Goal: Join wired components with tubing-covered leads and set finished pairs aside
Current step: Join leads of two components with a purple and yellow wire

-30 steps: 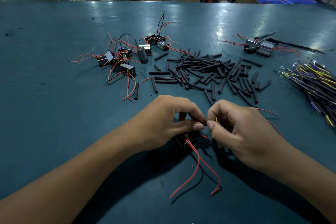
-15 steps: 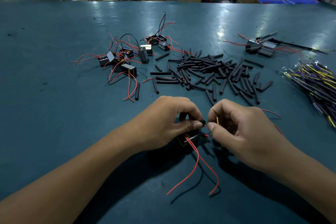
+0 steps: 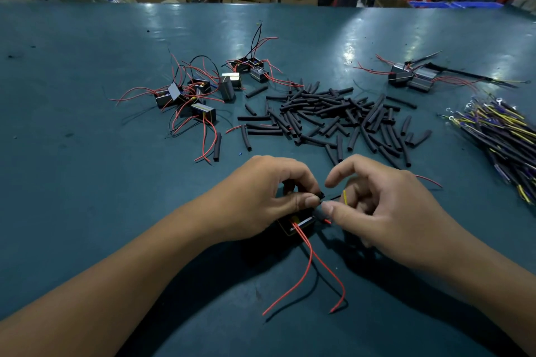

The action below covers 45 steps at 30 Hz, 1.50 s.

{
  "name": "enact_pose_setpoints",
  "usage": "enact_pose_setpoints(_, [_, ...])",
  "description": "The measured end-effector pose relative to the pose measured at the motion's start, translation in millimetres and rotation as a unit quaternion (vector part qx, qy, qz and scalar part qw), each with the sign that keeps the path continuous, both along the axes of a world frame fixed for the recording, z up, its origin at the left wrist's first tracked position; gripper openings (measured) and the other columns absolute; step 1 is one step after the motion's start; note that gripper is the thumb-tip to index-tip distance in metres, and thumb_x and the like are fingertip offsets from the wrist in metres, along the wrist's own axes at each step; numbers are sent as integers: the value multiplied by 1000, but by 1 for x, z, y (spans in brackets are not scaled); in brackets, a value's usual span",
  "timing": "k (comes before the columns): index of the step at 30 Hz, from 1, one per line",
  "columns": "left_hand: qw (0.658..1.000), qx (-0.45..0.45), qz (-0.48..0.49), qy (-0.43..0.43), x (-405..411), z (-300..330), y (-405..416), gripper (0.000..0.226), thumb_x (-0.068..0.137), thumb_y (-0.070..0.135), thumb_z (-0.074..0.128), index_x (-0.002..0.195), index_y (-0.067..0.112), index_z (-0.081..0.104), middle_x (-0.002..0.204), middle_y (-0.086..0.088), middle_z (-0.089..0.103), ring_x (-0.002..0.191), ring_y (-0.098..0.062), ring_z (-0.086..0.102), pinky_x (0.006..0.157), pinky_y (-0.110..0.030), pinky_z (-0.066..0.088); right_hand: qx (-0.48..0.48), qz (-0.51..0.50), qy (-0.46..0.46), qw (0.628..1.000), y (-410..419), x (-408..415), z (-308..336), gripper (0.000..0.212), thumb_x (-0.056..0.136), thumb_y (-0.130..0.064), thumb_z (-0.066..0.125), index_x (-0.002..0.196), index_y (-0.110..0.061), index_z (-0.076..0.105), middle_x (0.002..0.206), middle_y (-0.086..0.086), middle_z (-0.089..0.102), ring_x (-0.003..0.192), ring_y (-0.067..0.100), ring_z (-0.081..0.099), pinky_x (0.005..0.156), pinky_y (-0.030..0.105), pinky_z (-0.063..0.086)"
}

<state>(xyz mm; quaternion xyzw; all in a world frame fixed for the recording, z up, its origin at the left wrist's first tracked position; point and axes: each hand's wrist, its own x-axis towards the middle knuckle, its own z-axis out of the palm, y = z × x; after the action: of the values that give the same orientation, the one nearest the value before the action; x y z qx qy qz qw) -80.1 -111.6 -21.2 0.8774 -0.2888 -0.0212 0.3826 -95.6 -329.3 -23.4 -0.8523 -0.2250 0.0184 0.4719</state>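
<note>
Head view: at six o'clock of the frame, a small black component (image 3: 298, 222) with two loose red leads (image 3: 311, 264) was held just above the teal counter (image 3: 87, 182). The left hand (image 3: 261, 197) was closed in a pinch grip, thumb and curled fingers clamped on the component and on a short black tube end, apparently so the part was kept steady for joining. The right hand (image 3: 385, 211) was held at three o'clock of it, its fingers curled round a yellow lead (image 3: 345, 197), while the forefinger was lifted clear; whether the thumb pressed the joint could not be told. Cut black tubing pieces (image 3: 333, 113) were heaped at twelve o'clock, within reach. Unjoined components (image 3: 200, 95) with red wires lay at ten o'clock, a bundle of yellow and purple leads (image 3: 499, 130) at two o'clock. Two joined pieces (image 3: 412, 80) had been set at one o'clock, probably as finished pairs. The joint was judged unfinished.
</note>
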Motion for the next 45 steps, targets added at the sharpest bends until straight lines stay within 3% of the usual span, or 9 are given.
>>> enact_pose_setpoints(6, [1000,1,-7,-6,-3,2,-1,6,91,23,71,93,17,73,84,7,66,82,-12,59,72,-19,46,-35,-23,-7,999,5,0,1,13,87,-29,68,77,-24,61,53,1,59,41,10,50,44,29,41])
enact_pose_setpoints(8, [1000,3,-9,-7,-3,3,-2,6,91,21,72,94,16,73,85,7,66,82,-12,60,72,-19,45,-48,-21,-15,999,5,-1,2,14,87,-26,67,75,-22,61,54,1,61,43,8,51,44,24,40])
enact_pose_setpoints(10, [1000,4,-13,-18,-4,4,-2,5,91,21,72,94,18,73,84,10,66,82,-10,60,71,-15,43,-56,-18,-21,998,5,-2,3,15,88,-25,66,74,-22,61,55,0,62,44,8,49,43,21,38])
enact_pose_setpoints(13, [998,-2,-10,-63,-5,6,-4,7,88,23,75,94,20,73,83,17,63,80,-3,57,70,-8,37,-60,-14,-29,998,3,-5,4,16,90,-26,63,75,-24,60,57,3,61,46,18,50,44,29,38])
enact_pose_setpoints(18, [996,-11,-4,-86,-4,3,-7,3,87,21,77,89,20,76,79,13,64,76,-10,56,70,-26,47,-53,-5,-44,998,4,-3,3,16,90,-28,59,75,-25,58,58,5,59,47,20,48,47,37,39])
enact_pose_setpoints(25, [992,40,-9,-117,-4,3,-7,2,90,23,73,91,22,74,84,15,63,78,-7,49,74,-24,38,-51,-4,-56,997,4,-3,-1,18,91,-26,60,74,-25,56,57,7,59,45,20,47,44,33,36])
enact_pose_setpoints(37, [988,70,-15,-134,-2,0,-5,4,90,25,73,92,21,73,83,15,60,77,-4,42,74,-32,41,-41,-11,-59,997,5,-2,-4,21,93,-19,63,74,-22,55,53,10,55,41,23,43,42,37,33])
enact_pose_setpoints(41, [991,22,-24,-126,-3,3,-5,7,87,21,77,93,22,72,85,12,63,77,-10,52,72,-33,46,-35,-10,-65,997,5,-4,-1,16,88,-26,60,73,-22,55,55,7,55,42,21,42,41,30,31])
enact_pose_setpoints(45, [995,-41,-24,-91,-2,2,-8,6,85,21,77,90,18,77,85,5,66,74,-13,58,68,-28,48,-25,-13,-62,998,4,-4,0,15,88,-27,59,74,-23,55,54,8,55,42,24,44,42,39,34])
